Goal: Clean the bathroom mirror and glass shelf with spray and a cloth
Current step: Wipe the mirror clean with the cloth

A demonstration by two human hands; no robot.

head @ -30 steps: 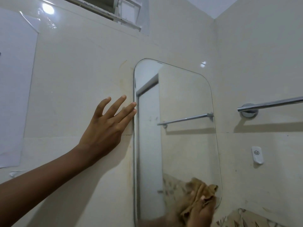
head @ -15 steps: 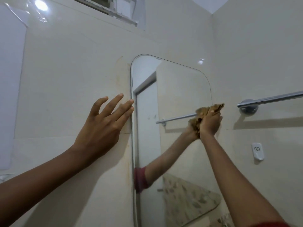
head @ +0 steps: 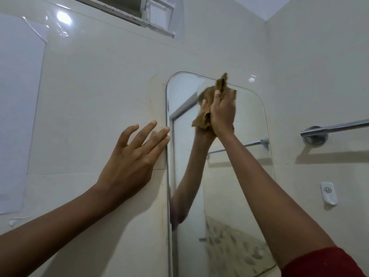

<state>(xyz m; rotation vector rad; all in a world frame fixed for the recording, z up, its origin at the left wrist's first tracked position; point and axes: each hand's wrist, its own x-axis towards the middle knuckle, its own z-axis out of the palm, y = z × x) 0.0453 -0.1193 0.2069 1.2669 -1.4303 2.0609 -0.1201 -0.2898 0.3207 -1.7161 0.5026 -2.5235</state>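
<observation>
— Grip of the right hand [head: 222, 112]?
— Curled round a cloth [head: 221, 84], pinching it into the palm and pressing it to the mirror [head: 219, 196], high up, near the top edge, about midway across.
— Look of the cloth?
— Tan-brown, crumpled and bunched. With one pointed tail up past the mirror's rim and another corner hanging out at the left, below the heel of the hand. Doubled in the glass, forearm and all.
— And the left hand [head: 131, 162]?
— Grip spread, holding nothing. Straight, fanned fingers, palm against the wall [head: 99, 96] just beside the mirror's left edge, with fingertips reaching that edge.
— The mirror itself?
— Tall, frameless, round-cornered, fixed on cream tile. Yellowish staining on the wall along its left side. A door frame and a rail in the reflection.
— Further out?
— Chrome towel rail [head: 335, 126] on the right-hand wall, well apart from the cloth, with a small white hook [head: 328, 193] below it. Red sleeve [head: 323, 264] at the lower right. White sheet [head: 18, 116] stuck on the wall far left, window [head: 139, 9] at the top.
</observation>
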